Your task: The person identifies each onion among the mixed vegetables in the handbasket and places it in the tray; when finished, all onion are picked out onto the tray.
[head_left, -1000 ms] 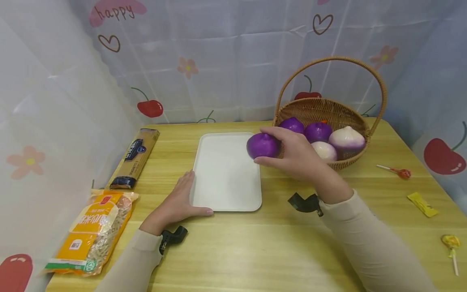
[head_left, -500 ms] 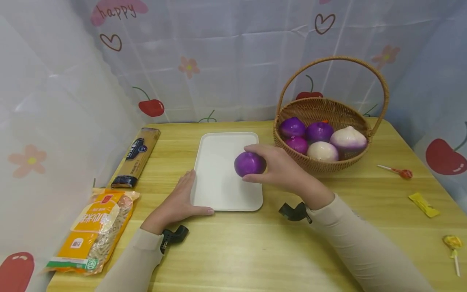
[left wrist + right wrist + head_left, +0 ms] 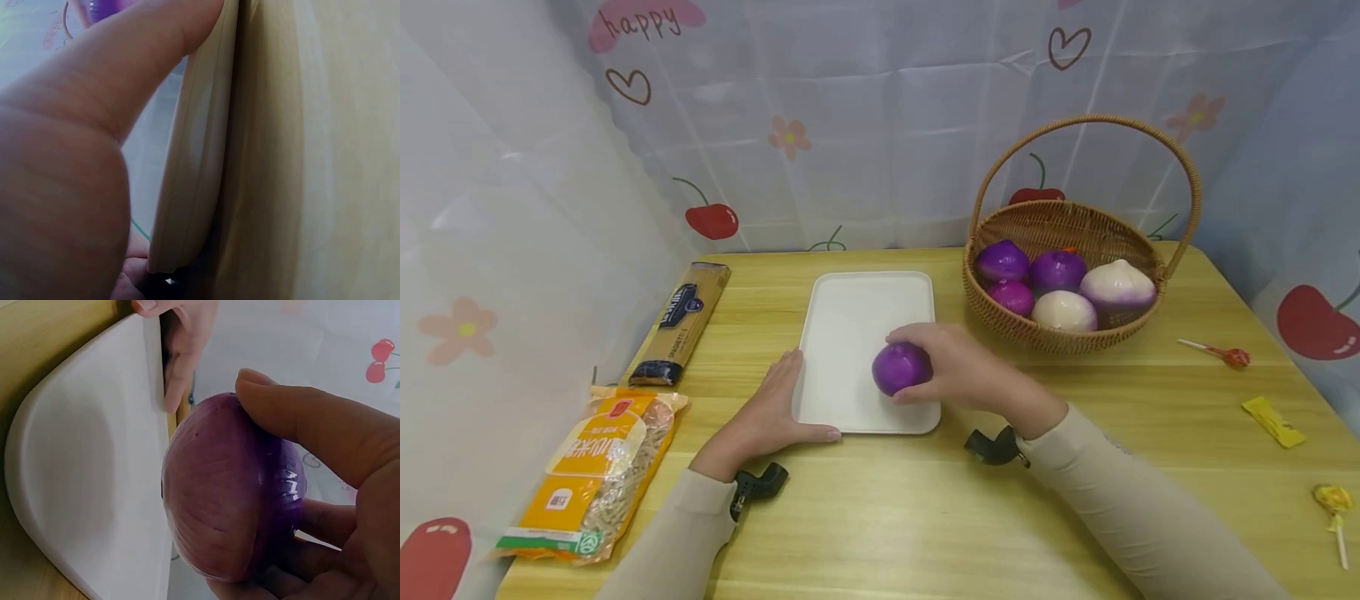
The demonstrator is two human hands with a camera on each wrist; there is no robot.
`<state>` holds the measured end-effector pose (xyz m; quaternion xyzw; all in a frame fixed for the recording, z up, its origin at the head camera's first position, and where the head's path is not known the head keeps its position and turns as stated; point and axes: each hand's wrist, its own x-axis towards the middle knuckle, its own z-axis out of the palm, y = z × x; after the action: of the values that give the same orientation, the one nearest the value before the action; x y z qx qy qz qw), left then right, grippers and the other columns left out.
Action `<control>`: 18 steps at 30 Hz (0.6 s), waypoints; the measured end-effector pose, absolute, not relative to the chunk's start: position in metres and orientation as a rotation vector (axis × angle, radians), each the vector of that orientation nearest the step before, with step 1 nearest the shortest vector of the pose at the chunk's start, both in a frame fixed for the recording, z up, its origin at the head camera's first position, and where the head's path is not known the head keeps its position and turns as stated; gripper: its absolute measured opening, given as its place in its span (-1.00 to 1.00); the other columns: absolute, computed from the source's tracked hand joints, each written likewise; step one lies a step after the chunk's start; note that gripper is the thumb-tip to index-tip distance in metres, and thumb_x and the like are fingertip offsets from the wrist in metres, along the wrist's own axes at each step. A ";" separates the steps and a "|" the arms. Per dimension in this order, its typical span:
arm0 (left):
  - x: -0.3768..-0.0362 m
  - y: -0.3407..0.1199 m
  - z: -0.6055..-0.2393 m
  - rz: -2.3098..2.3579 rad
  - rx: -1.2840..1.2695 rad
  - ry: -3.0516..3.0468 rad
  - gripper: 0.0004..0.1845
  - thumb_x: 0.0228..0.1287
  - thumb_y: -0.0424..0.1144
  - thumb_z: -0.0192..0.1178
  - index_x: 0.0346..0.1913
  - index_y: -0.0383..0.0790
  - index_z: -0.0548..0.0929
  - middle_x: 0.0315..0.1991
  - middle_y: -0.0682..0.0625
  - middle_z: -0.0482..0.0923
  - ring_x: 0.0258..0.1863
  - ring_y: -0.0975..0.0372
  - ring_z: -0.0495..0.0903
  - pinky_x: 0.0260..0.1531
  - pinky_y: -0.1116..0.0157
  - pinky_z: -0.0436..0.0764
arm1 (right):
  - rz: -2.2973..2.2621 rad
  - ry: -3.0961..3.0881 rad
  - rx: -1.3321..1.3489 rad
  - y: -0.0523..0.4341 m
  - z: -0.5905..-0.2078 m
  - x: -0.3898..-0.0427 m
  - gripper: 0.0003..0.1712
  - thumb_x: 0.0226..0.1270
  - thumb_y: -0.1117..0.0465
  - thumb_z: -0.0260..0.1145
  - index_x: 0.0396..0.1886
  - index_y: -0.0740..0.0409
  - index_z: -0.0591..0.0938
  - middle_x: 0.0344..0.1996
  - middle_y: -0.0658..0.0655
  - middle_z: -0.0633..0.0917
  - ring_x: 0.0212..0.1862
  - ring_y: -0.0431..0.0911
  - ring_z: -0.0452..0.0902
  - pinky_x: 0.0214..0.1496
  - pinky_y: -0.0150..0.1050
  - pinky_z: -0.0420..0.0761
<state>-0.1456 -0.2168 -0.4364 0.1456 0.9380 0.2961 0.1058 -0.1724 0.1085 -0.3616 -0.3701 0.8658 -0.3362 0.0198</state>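
Note:
My right hand (image 3: 958,367) grips a purple onion (image 3: 901,367) at the near right part of the white tray (image 3: 850,308). The right wrist view shows fingers (image 3: 312,425) curled round the onion (image 3: 225,494) close to the tray (image 3: 81,475); I cannot tell whether they touch. My left hand (image 3: 771,408) lies flat on the table against the tray's near left corner, thumb along the front rim. In the left wrist view that thumb (image 3: 94,112) rests on the tray's rim (image 3: 200,156). A wicker basket (image 3: 1000,321) at the back right holds several purple and white onions.
A spaghetti box (image 3: 680,322) and an orange noodle bag (image 3: 591,475) lie along the table's left edge. To the right are a red lollipop (image 3: 1221,354), a yellow packet (image 3: 1270,419) and a yellow lollipop (image 3: 1330,504). Patterned curtains close in the back and sides.
My right hand has carried the purple onion from beside the basket leftward and down to the tray's near right part. The left hand has stayed at the tray's corner.

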 end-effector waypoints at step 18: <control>-0.145 -0.216 -0.436 0.870 0.426 2.760 0.64 -0.15 0.54 0.51 0.70 -0.33 -0.23 0.70 -0.23 -0.30 0.66 -0.03 -0.35 0.57 -0.09 -0.15 | -0.944 2.571 -1.051 0.099 -0.374 -0.168 -0.19 -0.04 0.15 0.77 0.24 0.22 0.66 0.13 0.10 0.69 0.14 -0.01 0.58 0.22 -0.07 0.60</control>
<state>-0.1451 -0.2156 -0.4364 0.1447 0.9380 0.2958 0.1081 -0.1680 0.0990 -0.3744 -0.3565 0.8716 -0.3202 0.1038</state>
